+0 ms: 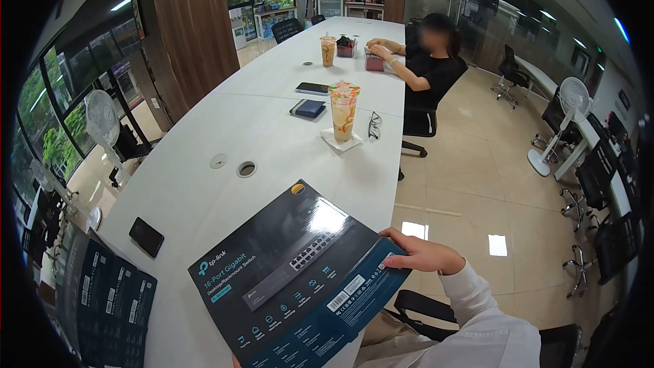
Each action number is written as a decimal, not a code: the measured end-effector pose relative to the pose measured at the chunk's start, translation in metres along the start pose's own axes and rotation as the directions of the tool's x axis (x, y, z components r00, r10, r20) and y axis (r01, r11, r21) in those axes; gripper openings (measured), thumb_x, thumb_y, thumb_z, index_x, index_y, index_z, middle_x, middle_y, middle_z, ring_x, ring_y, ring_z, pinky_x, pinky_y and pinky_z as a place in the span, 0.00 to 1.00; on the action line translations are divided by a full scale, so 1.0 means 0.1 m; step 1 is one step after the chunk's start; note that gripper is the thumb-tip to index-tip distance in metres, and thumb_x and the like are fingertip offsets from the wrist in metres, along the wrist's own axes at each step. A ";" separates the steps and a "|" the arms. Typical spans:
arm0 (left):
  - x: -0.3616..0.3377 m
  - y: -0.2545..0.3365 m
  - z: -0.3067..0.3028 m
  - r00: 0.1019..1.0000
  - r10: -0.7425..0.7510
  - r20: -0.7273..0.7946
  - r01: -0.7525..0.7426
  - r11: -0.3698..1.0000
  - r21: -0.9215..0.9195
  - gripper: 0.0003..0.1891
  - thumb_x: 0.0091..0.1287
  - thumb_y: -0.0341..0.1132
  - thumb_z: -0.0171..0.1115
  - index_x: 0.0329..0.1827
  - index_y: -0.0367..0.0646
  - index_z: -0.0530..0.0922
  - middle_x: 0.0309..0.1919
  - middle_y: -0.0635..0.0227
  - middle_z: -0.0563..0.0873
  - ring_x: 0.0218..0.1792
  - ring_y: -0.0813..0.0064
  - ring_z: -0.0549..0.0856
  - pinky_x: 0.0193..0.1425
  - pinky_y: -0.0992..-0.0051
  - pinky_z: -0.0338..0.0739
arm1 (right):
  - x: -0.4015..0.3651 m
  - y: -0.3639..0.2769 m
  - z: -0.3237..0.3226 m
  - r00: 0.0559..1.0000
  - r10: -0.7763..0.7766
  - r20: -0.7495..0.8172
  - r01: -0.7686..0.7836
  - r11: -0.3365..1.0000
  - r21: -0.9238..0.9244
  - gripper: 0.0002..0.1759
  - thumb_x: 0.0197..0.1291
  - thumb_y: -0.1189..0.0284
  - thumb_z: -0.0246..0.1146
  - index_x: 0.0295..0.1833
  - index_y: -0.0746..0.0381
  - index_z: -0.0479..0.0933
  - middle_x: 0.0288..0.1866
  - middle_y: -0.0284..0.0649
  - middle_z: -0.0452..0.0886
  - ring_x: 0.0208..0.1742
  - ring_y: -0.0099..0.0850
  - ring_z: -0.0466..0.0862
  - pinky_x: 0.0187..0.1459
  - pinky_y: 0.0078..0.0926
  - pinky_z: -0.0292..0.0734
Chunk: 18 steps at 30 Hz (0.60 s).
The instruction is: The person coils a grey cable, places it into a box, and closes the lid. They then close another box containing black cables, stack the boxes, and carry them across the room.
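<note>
A dark TP-Link 16-port network switch box (272,259) is tilted towards me over the near end of the table. My right hand (426,253) grips its right corner, thumb on the blue-green side and fingers around the edge. Only a sliver of my left hand (236,362) shows, against the box's lower left edge; the rest is hidden behind the box. A black phone (146,237) lies on the table to the left. Further left stand several similar dark blue boxes (112,293) with barcode labels.
On the white table (197,123) are a patterned drink cup (344,112) on a napkin, glasses (374,125), a dark wallet (308,108), another phone (313,88) and a cable hole (246,169). A seated person (436,61) touches a reddish box (375,60). A white fan (572,102) stands right.
</note>
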<state>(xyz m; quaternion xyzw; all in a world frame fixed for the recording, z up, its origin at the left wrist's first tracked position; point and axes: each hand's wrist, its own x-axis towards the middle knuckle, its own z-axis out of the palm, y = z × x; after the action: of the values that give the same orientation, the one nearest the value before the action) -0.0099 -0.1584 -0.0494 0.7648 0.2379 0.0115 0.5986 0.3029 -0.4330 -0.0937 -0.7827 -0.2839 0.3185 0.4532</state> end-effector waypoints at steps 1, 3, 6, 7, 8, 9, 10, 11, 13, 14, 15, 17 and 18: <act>0.00 -0.04 -0.02 1.000 -0.001 0.008 0.001 1.000 0.022 0.40 0.75 0.36 0.55 0.84 0.40 0.42 0.78 0.47 0.57 0.78 0.55 0.57 0.79 0.64 0.49 | -0.01 0.01 0.01 1.000 -0.003 -0.003 0.004 1.000 0.014 0.40 0.69 0.45 0.60 0.70 0.66 0.62 0.56 0.51 0.80 0.57 0.37 0.81 0.57 0.32 0.76; 0.03 -0.12 -0.08 1.000 -0.003 0.022 0.002 0.998 0.062 0.40 0.76 0.36 0.55 0.83 0.39 0.42 0.79 0.46 0.55 0.79 0.54 0.54 0.80 0.64 0.45 | 0.00 0.03 0.02 1.000 -0.011 -0.009 0.011 0.999 0.038 0.40 0.69 0.44 0.60 0.70 0.66 0.62 0.57 0.50 0.80 0.58 0.36 0.80 0.58 0.31 0.75; 0.12 -0.04 -0.16 0.999 0.022 -0.044 -0.006 0.945 0.326 0.41 0.76 0.37 0.55 0.83 0.40 0.41 0.80 0.47 0.52 0.79 0.51 0.54 0.81 0.64 0.44 | 0.11 0.06 0.07 0.997 -0.072 -0.030 0.073 0.995 0.066 0.40 0.69 0.43 0.60 0.70 0.65 0.62 0.53 0.47 0.80 0.55 0.34 0.80 0.56 0.30 0.75; 0.19 -0.09 -0.23 0.996 0.066 -0.056 -0.046 0.951 0.307 0.41 0.76 0.38 0.56 0.83 0.40 0.41 0.80 0.47 0.51 0.79 0.51 0.54 0.81 0.64 0.44 | 0.20 0.10 0.08 0.996 -0.077 -0.042 0.081 0.992 0.101 0.40 0.69 0.43 0.59 0.70 0.65 0.62 0.53 0.45 0.80 0.54 0.33 0.80 0.55 0.30 0.75; 0.32 -0.19 -0.30 0.992 0.109 -0.069 -0.084 0.953 0.290 0.41 0.76 0.39 0.56 0.83 0.40 0.42 0.80 0.47 0.51 0.79 0.50 0.53 0.81 0.64 0.43 | 0.32 0.16 0.09 0.995 -0.083 -0.054 0.089 0.986 0.138 0.40 0.69 0.42 0.58 0.70 0.64 0.62 0.54 0.44 0.79 0.54 0.31 0.79 0.54 0.29 0.75; 0.46 -0.30 -0.36 0.985 0.149 -0.085 -0.121 0.954 0.273 0.41 0.76 0.40 0.56 0.83 0.40 0.42 0.80 0.47 0.50 0.80 0.49 0.53 0.82 0.64 0.42 | 0.45 0.20 0.12 0.994 -0.088 -0.063 0.098 0.980 0.175 0.40 0.70 0.41 0.57 0.70 0.63 0.62 0.54 0.42 0.79 0.54 0.30 0.79 0.53 0.29 0.75; 0.62 -0.44 -0.37 0.963 0.204 -0.177 -0.152 0.951 0.271 0.39 0.77 0.51 0.48 0.82 0.37 0.45 0.79 0.50 0.56 0.78 0.58 0.56 0.81 0.66 0.46 | 0.59 0.21 0.18 0.987 -0.124 -0.102 0.146 0.955 0.257 0.41 0.70 0.38 0.53 0.70 0.62 0.62 0.55 0.40 0.78 0.55 0.29 0.78 0.54 0.29 0.75; 0.79 -0.57 -0.36 0.927 0.260 -0.270 -0.186 0.945 0.270 0.42 0.79 0.61 0.40 0.81 0.34 0.49 0.77 0.53 0.61 0.77 0.66 0.60 0.80 0.67 0.50 | 0.71 0.20 0.21 0.977 -0.158 -0.144 0.198 0.922 0.332 0.43 0.69 0.35 0.50 0.71 0.61 0.62 0.57 0.38 0.76 0.56 0.28 0.76 0.55 0.28 0.74; 1.07 -0.52 -0.37 0.900 0.284 -0.330 -0.245 0.957 0.155 0.48 0.74 0.69 0.39 0.82 0.34 0.49 0.77 0.53 0.63 0.77 0.64 0.61 0.79 0.65 0.52 | 0.86 0.17 0.22 0.987 -0.159 -0.038 0.159 0.883 0.442 0.52 0.66 0.28 0.41 0.78 0.59 0.55 0.68 0.38 0.70 0.67 0.29 0.71 0.64 0.32 0.70; 1.20 -0.53 -0.38 0.885 0.295 -0.360 -0.279 0.956 0.097 0.51 0.72 0.73 0.38 0.82 0.35 0.49 0.77 0.53 0.64 0.77 0.63 0.62 0.79 0.64 0.52 | 0.94 0.17 0.24 0.980 -0.194 -0.051 0.194 0.856 0.479 0.54 0.65 0.27 0.40 0.80 0.60 0.52 0.70 0.37 0.68 0.70 0.29 0.69 0.69 0.34 0.66; 1.36 -0.73 -0.42 0.850 0.368 -0.377 -0.355 0.929 0.106 0.49 0.73 0.69 0.41 0.81 0.34 0.50 0.76 0.52 0.65 0.76 0.63 0.64 0.78 0.64 0.54 | 0.98 0.19 0.25 0.966 -0.251 -0.062 0.249 0.842 0.478 0.52 0.67 0.29 0.42 0.80 0.59 0.50 0.71 0.37 0.68 0.70 0.30 0.69 0.68 0.34 0.66; 1.58 -1.05 -0.51 0.760 0.505 -0.409 -0.499 0.857 0.130 0.43 0.76 0.61 0.48 0.80 0.33 0.53 0.73 0.51 0.69 0.74 0.63 0.68 0.77 0.64 0.56 | 1.07 0.25 0.29 0.928 -0.363 -0.082 0.357 0.804 0.475 0.50 0.69 0.32 0.46 0.82 0.58 0.47 0.72 0.37 0.67 0.71 0.32 0.69 0.67 0.34 0.68; 1.59 -1.08 -0.54 0.765 0.508 -0.396 -0.486 0.859 0.163 0.39 0.76 0.54 0.51 0.79 0.33 0.57 0.70 0.51 0.72 0.71 0.63 0.70 0.75 0.64 0.59 | 1.10 0.28 0.30 0.915 -0.388 -0.108 0.398 0.836 0.377 0.48 0.69 0.38 0.52 0.81 0.58 0.48 0.73 0.39 0.67 0.72 0.35 0.68 0.64 0.34 0.70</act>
<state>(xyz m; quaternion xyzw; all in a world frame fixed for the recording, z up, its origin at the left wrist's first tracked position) 0.0771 -0.0305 -0.1762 0.7938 0.1518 0.3299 0.4878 0.3545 -0.3484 -0.1568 -0.6053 -0.3628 0.2583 0.6598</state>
